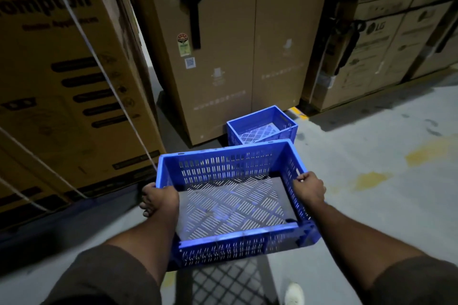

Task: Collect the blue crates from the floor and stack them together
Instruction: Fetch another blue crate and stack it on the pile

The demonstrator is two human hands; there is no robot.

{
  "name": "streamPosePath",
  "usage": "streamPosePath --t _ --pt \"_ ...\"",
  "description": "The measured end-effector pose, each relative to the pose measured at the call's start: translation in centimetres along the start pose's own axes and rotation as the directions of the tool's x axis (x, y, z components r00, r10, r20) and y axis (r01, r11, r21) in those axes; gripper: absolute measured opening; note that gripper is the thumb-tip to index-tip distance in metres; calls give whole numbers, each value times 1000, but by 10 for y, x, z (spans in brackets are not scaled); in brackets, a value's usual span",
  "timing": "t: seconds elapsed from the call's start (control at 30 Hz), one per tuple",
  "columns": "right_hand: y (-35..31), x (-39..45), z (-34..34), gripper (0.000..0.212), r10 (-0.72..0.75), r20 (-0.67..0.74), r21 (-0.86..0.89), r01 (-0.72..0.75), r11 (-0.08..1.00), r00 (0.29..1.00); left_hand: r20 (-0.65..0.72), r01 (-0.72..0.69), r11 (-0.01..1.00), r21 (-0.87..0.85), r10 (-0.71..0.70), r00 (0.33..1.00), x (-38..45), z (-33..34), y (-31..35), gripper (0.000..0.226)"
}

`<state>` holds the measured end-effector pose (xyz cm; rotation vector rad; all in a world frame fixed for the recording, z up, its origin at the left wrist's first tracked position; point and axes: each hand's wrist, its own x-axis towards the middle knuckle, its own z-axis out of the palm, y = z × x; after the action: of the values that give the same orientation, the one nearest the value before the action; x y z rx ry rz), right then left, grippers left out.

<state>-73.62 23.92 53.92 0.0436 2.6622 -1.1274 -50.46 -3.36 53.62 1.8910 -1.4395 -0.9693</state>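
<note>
I hold a blue slotted plastic crate (230, 171) in the air in front of me, open side up and empty. My left hand (159, 199) grips its left rim and my right hand (309, 189) grips its right rim. A second blue crate (262, 120) stands on the floor just beyond it, upright and empty, against the foot of a tall cardboard box. The held crate's far wall covers the near edge of that floor crate.
Tall cardboard boxes close the space: a strapped box (62, 86) at left, a large carton (235, 52) straight ahead, stacked cartons (386, 52) at right. Grey concrete floor (371, 156) with yellow paint marks spreads to the right. A white shoe (294, 293) shows at the bottom.
</note>
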Motion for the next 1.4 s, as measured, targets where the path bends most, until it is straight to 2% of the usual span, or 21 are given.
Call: streamPosePath --t 0.37,0.6,0.7,0.87,1.07,1.23,1.3,1.4 --pt "-48 213 -32 14 -30 80 -49 34 998 996 -42 43 999 3 -43 998 -20 159 124 37" --pt "-88 346 -13 12 -17 113 -76 26 997 993 -15 95 995 -19 -96 995 17 271 187 40" --pt "-113 400 11 4 -40 123 -94 52 994 992 -7 92 996 -23 -92 996 45 321 200 40" --pt "-156 479 57 3 -30 164 -133 52 990 986 -21 143 990 -1 -143 990 93 389 226 39" --pt "-198 564 118 12 -95 237 -180 139 974 967 -8 177 981 72 -177 984 172 464 246 52" --pt "-200 646 186 14 -154 318 -256 241 936 936 -48 191 960 206 -185 982 204 530 251 50" --pt "-192 677 217 13 -180 364 -274 290 917 914 -65 248 934 256 -240 969 213 556 244 48" --pt "-184 719 254 12 -219 418 -267 349 898 882 -77 287 927 240 -277 958 229 598 221 47"
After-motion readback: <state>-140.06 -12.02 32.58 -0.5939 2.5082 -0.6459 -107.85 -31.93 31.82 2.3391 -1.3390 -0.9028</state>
